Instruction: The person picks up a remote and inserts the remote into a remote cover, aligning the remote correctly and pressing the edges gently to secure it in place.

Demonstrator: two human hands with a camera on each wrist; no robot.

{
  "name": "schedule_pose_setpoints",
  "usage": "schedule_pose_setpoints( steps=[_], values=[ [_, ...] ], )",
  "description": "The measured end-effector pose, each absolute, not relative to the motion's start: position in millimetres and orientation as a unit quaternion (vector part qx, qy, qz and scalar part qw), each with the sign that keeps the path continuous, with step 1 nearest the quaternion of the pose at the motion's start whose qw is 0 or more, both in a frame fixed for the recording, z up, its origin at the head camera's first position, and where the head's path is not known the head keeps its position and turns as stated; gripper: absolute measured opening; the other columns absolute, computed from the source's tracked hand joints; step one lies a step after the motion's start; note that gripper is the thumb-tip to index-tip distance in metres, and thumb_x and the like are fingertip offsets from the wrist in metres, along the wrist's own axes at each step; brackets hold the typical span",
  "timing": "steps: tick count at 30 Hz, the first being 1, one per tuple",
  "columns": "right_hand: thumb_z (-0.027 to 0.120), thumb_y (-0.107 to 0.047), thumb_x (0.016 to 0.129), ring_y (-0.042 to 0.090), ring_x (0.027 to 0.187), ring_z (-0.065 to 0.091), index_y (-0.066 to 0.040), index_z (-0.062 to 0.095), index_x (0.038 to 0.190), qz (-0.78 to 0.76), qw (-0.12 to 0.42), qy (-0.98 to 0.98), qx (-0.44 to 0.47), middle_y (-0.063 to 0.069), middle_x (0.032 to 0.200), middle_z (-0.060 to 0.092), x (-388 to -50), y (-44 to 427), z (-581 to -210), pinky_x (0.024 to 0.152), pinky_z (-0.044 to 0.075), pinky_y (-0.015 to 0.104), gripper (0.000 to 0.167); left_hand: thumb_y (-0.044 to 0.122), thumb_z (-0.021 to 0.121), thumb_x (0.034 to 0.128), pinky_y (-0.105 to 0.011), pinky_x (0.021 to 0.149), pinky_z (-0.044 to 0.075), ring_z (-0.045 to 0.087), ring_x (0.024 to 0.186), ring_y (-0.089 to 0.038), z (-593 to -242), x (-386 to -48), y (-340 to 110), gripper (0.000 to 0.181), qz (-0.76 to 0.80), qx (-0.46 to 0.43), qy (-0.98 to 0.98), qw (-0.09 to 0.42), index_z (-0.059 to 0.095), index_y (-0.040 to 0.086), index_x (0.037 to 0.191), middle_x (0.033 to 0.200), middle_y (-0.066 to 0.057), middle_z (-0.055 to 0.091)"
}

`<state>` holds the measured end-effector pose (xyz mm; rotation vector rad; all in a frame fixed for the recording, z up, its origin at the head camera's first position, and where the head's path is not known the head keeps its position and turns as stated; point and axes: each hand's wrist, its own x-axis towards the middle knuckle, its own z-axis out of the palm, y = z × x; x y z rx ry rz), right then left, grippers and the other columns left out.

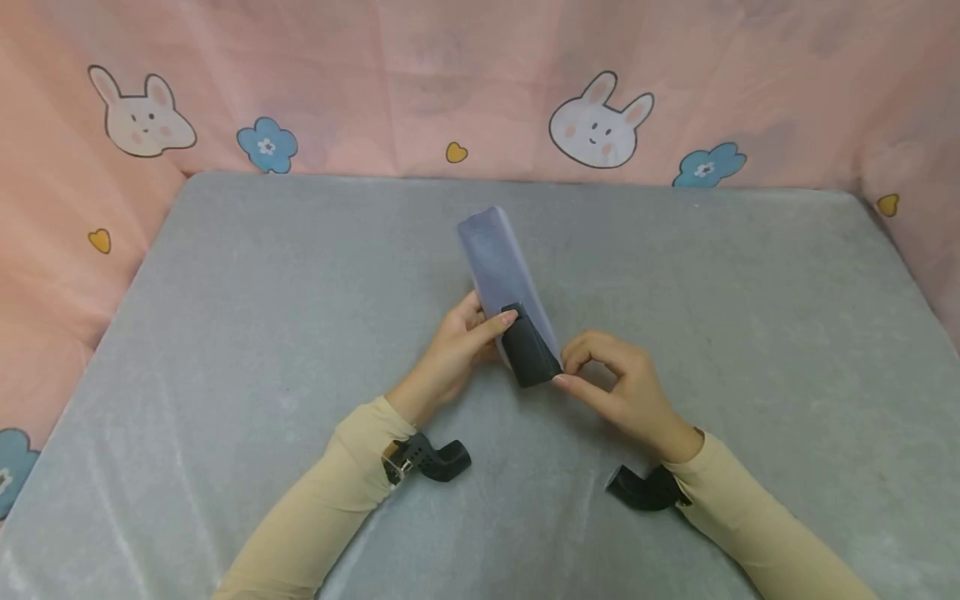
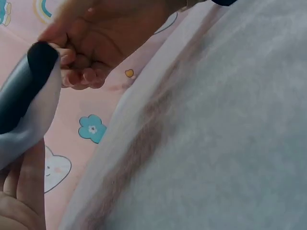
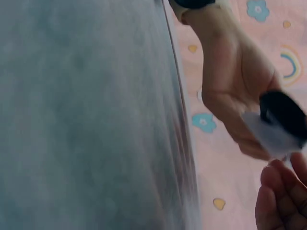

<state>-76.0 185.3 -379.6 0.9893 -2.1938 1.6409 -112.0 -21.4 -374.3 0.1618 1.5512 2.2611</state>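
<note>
My left hand holds a long, pale bluish, translucent sleeve-like thing tilted above the grey table, its far end leaning left. A dark, flat, tapering piece lies along the near end of it, under my left thumb. At the near right corner, the thumb and index finger of my right hand pinch the edge of the dark piece. In the left wrist view the dark piece has a rounded end beside the right fingers. The right wrist view shows its end edge-on; its exact kind cannot be told.
A grey cloth covers the table. Behind and beside it hangs a pink curtain printed with rabbits, flowers and hearts. Black wrist cameras stick out inward from both beige sleeves.
</note>
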Motion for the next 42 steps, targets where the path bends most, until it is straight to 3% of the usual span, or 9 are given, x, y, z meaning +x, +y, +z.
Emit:
schedule_pose_setpoints(
  steps=[4,7,18,27,34,38,42],
  values=[
    [0.064,0.000,0.088,0.012,0.078,0.059,0.005,0.060,0.085,0.635,0.018,-0.732,0.246,0.007,0.083,0.063,-73.7,189.2,-376.6,0.071,0.050,0.020,0.006,0.003,0.054,0.0915,-0.029,0.081,0.050,0.060,0.095,-0.015,-374.1,-112.1,-21.8,0.048,0.776,0.062,0.590,0.215,0.039,-0.002,0.136,0.120,-0.024,0.057],
    [0.060,0.007,0.087,0.015,0.075,0.062,0.008,0.061,0.089,0.652,-0.012,-0.731,0.199,0.008,0.083,0.065,-73.6,190.2,-375.2,0.067,0.051,0.022,0.002,0.003,0.057,0.0903,-0.029,0.083,0.049,0.060,0.097,-0.018,-373.9,-111.4,-21.8,0.047,0.753,0.071,0.614,0.226,0.042,-0.003,0.135,0.122,-0.023,0.056],
    [0.059,0.003,0.090,0.016,0.079,0.064,0.013,0.057,0.100,0.639,-0.080,-0.750,0.151,0.001,0.087,0.065,-76.3,188.8,-374.2,0.071,0.054,0.027,0.014,0.002,0.060,0.0890,-0.029,0.076,0.051,0.063,0.094,-0.019,-372.6,-108.3,-22.4,0.045,0.726,0.110,0.632,0.247,0.046,-0.004,0.131,0.119,-0.023,0.059],
    [0.055,0.005,0.091,0.011,0.078,0.062,0.018,0.053,0.104,0.664,-0.083,-0.729,0.145,0.001,0.088,0.065,-75.6,188.0,-373.7,0.071,0.054,0.025,0.018,0.003,0.063,0.0874,-0.032,0.081,0.052,0.063,0.099,-0.025,-375.5,-107.3,-20.8,0.046,0.699,0.126,0.651,0.268,0.048,-0.004,0.131,0.117,-0.023,0.061],
    [0.057,-0.009,0.094,0.012,0.083,0.061,0.010,0.054,0.114,0.660,-0.115,-0.739,0.075,0.001,0.092,0.066,-87.5,184.9,-366.0,0.073,0.052,0.026,0.028,0.006,0.065,0.0870,-0.029,0.076,0.052,0.065,0.096,-0.022,-373.5,-108.0,-20.3,0.047,0.681,0.140,0.657,0.291,0.050,-0.004,0.130,0.111,-0.023,0.064],
    [0.062,-0.020,0.093,0.014,0.095,0.062,0.003,0.054,0.122,0.657,-0.135,-0.740,0.053,0.008,0.107,0.065,-99.1,178.3,-359.5,0.080,0.051,0.026,0.037,0.006,0.064,0.0878,-0.029,0.076,0.053,0.065,0.095,-0.022,-371.9,-110.1,-21.4,0.045,0.685,0.139,0.659,0.279,0.050,-0.004,0.130,0.110,-0.022,0.065],
    [0.064,-0.019,0.091,0.015,0.101,0.063,0.002,0.054,0.123,0.654,-0.131,-0.743,0.060,0.013,0.116,0.062,-111.7,169.0,-352.8,0.085,0.050,0.026,0.040,0.006,0.064,0.0881,-0.033,0.080,0.053,0.065,0.097,-0.025,-368.1,-117.1,-24.8,0.043,0.682,0.135,0.673,0.253,0.051,-0.005,0.128,0.110,-0.022,0.065]
  ],
)
